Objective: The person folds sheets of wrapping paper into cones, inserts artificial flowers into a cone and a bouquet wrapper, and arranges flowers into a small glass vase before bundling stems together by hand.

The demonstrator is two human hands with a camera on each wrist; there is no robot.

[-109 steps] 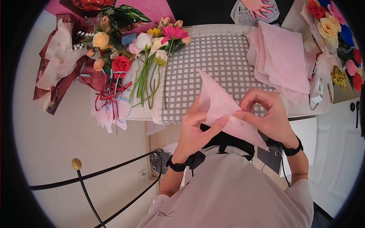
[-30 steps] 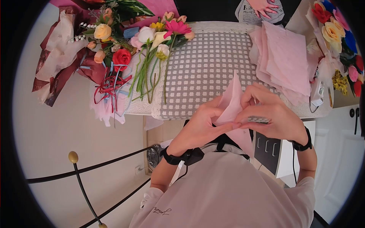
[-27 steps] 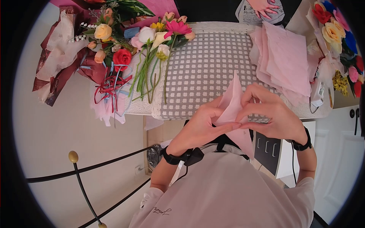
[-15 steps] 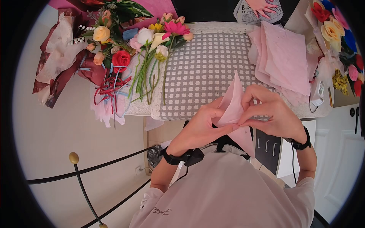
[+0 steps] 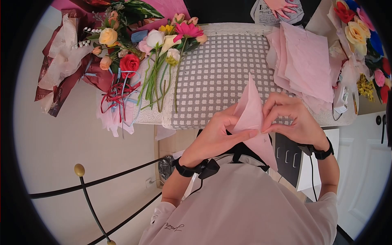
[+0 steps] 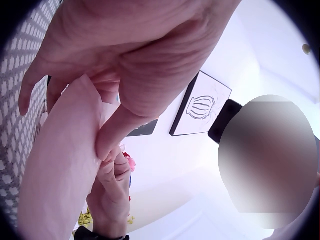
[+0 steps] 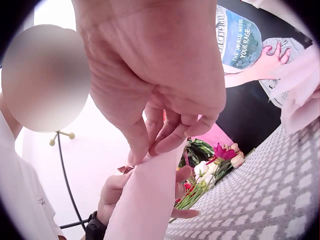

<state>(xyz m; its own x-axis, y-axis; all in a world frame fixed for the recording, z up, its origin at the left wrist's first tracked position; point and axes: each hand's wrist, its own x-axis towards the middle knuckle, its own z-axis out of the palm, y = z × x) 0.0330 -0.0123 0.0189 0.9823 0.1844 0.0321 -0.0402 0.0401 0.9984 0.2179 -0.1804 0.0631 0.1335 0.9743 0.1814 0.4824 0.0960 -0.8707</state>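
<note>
A folded sheet of pale pink wrapping paper (image 5: 249, 108) is held up in front of the body, one pointed corner at the top and another hanging down. My left hand (image 5: 220, 134) grips it with the thumb across the front and the fingers behind. At the paper's right-hand side, my right hand (image 5: 292, 120) pinches the edge between thumb and fingertips. In the left wrist view the paper (image 6: 60, 165) runs down below the left thumb. The right wrist view shows the right fingertips pinching the paper (image 7: 150, 195) along its upper edge.
A grey-and-white checked cloth (image 5: 224, 65) covers the table. Loose flowers with green stems (image 5: 157, 90) lie left of it, near a wrapped bouquet (image 5: 108, 71). To the right are a stack of pink paper sheets (image 5: 304, 61) and more flowers (image 5: 355, 34). A black metal rail (image 5: 118, 181) stands lower left.
Since the earliest frame the paper has been turned steeper and looks narrower. Over the last half second my right fingertips have shifted slightly right, away from the left thumb, and the lower corner has swung right.
</note>
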